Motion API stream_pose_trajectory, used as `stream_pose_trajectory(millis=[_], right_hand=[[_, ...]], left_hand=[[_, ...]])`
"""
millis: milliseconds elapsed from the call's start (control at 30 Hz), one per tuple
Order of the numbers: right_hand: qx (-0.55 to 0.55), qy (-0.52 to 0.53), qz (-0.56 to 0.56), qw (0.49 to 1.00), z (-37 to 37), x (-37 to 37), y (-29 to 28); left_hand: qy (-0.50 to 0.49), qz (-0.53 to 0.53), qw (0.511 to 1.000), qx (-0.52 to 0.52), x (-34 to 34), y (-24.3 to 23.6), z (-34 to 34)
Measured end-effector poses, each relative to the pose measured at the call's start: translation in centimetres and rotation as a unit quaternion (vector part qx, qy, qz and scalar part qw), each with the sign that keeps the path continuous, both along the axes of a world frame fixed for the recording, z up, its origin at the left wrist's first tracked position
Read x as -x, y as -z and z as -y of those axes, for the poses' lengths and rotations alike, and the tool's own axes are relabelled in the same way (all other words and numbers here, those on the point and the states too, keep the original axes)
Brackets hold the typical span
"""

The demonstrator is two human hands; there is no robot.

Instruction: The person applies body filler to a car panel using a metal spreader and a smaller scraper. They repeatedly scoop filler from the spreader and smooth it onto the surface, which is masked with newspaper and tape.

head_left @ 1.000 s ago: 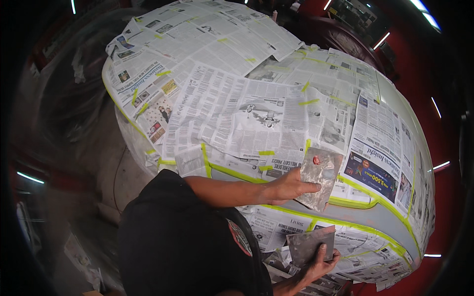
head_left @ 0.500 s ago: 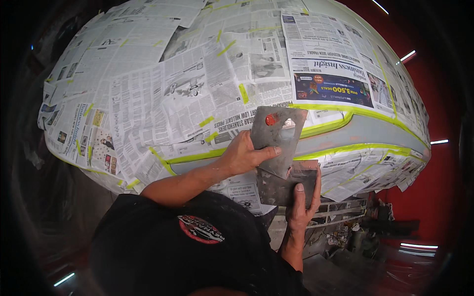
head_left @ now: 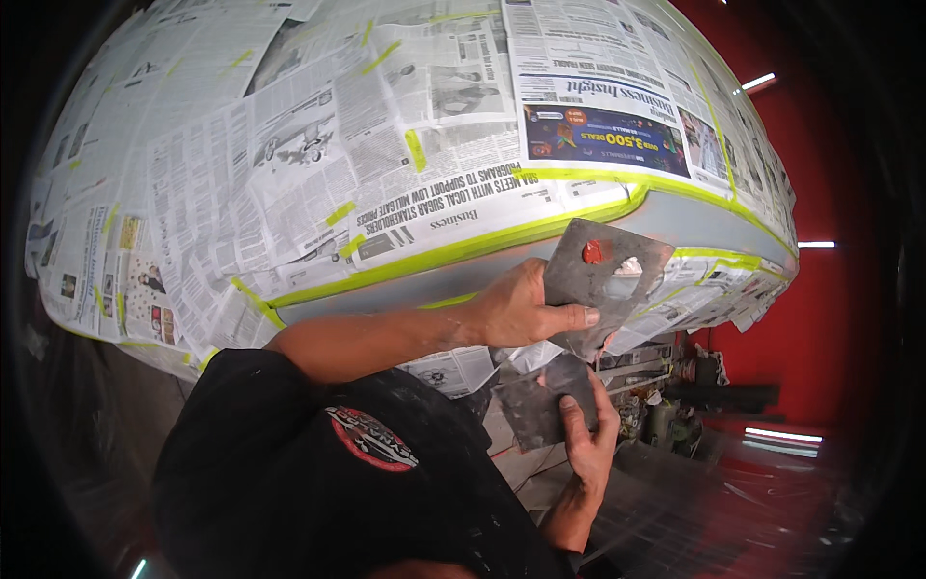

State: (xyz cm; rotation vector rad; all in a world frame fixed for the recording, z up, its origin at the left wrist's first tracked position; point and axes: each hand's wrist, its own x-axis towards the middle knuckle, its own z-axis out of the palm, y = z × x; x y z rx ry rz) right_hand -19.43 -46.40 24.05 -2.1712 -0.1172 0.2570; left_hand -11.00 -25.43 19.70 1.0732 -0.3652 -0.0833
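Observation:
My left hand (head_left: 519,311) grips a flat dark-grey plate (head_left: 603,275), its thumb laid across the near face. A red dab (head_left: 591,252) and a whitish dab (head_left: 628,267) of paste sit on that plate. Just below, my right hand (head_left: 590,446) holds a second dark flat spreader (head_left: 532,410), thumb on its face and fingers behind. The spreader's upper corner is close under the plate's lower end, where a little pinkish paste shows. Beyond my left forearm runs a bare grey strip of curved panel (head_left: 367,299), edged with yellow-green tape (head_left: 424,253).
Newspaper sheets (head_left: 193,183) taped together cover the large rounded body ahead. A red wall (head_left: 810,338) stands at the right. Low on the right, cluttered items and a dark bar (head_left: 723,397) lie near slatted pieces (head_left: 632,372).
The spreader in my right hand has dropped lower and turned, leaving the plate's face. The plate has tilted and shifted rightward in view. The whole view has swung, moving the covered body up and left.

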Motion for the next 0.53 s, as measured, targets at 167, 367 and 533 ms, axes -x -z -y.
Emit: stream_pose_trajectory(millis=[167, 367, 533], right_hand=[[-0.126, 0.296, 0.109, 0.941, 6.5, 1.1, 3.2], [0.125, -0.014, 0.235, 0.964, 0.4, -0.3, 1.7], [0.258, -0.228, 0.353, 0.87, -5.4, -3.1, 1.0]], left_hand=[[0.081, -0.059, 0.995, -0.025, 3.0, 3.4, -0.3], [0.061, -0.165, 0.984, -0.003, 3.6, 6.1, -3.5], [-0.034, -0.059, 0.972, -0.226, 3.8, 0.7, -6.5]])
